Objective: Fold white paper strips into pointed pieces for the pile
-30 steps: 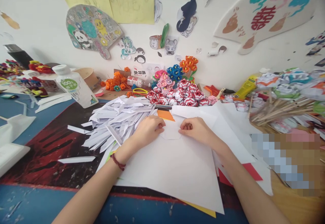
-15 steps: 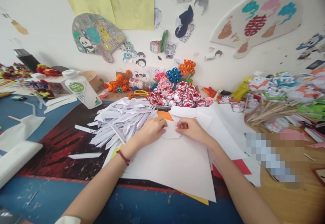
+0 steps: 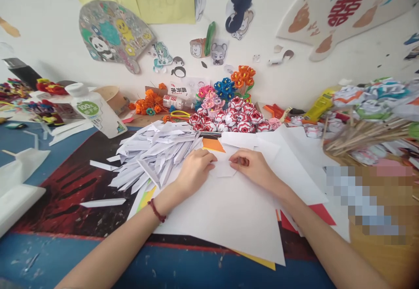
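Moved slightly closer together: my left hand [image 3: 195,170] and right hand [image 3: 252,167], gap between them, fingertips pinching small paper [image 3: 224,169] over large sheet [image 3: 225,206]. Strips [image 3: 157,151] heaped beside look folded, done; small paper seems only partly folded, amount left can't tell.

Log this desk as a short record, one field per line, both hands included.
left hand: fingertips at the left side of a small white sheet
right hand: fingertips at its right side
under it: large white sheet
beside left hand: heap of folded paper strips
just behind: orange paper
further back: red and white flowers
back left: white bottle, upright but looks tilted
far right: thin sticks
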Tool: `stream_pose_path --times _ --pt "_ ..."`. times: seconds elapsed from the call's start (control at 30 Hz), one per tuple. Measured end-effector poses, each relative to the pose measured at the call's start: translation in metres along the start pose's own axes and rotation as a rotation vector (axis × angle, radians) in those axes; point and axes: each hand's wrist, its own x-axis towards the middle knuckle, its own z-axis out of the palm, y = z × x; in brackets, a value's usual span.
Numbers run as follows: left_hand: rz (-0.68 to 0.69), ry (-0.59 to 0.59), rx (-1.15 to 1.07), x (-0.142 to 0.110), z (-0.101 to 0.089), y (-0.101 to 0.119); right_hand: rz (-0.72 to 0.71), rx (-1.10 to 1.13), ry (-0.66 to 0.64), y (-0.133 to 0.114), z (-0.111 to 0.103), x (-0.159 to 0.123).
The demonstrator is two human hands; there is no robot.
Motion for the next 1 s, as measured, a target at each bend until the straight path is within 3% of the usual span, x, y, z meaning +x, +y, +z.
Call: stream_pose_path --times 0.13,0.47,0.8,1.0 --pt "-0.019 0.040 -0.073 -0.001 0.002 -0.002 -0.020 -0.021 0.000 -0.003 0.001 -0.002" --pt "0.107 0.092 -0.049 -0.006 0.002 -0.005 -0.162 -0.198 0.105 -0.009 0.004 -0.010" --pt "0.109 0.042 0.055 -0.008 0.001 -0.002 -0.353 -0.449 0.086 -0.010 0.004 -0.011" --pt "0.187 -0.084 0.191 -0.009 -0.005 -0.002 -0.481 -0.642 0.041 -0.014 0.002 -0.012"
